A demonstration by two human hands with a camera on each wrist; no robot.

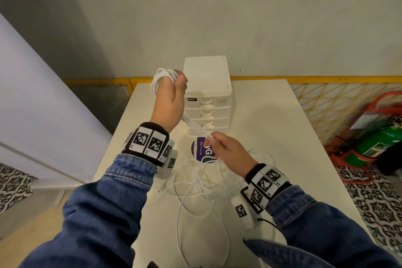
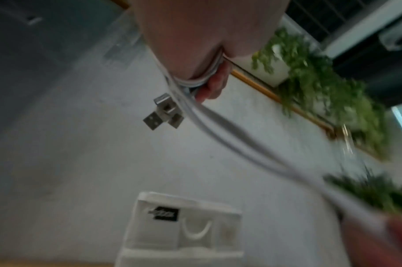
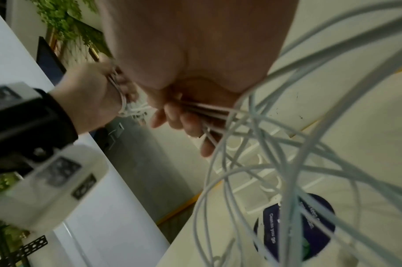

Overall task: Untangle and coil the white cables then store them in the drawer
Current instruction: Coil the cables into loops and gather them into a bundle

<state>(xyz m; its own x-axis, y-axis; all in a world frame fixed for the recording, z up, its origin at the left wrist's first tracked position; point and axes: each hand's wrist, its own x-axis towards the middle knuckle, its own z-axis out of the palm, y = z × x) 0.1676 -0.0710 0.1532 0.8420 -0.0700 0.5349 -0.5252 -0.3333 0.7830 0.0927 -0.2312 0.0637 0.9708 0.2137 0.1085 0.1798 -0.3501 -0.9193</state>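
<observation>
My left hand is raised beside the drawer unit, with a coil of white cables wound round its fingers. In the left wrist view the cable loops wrap the fingers and several USB plugs hang below them. Taut strands run down to my right hand, which pinches the cables between curled fingers. The loose tangle lies on the white table beneath both hands. The white drawer unit stands at the table's far edge, all drawers pushed in.
A round purple sticker lies on the table under my right hand. A yellow railing runs behind the table. A green cylinder on a red cart stands at the right. A white panel lies to the left.
</observation>
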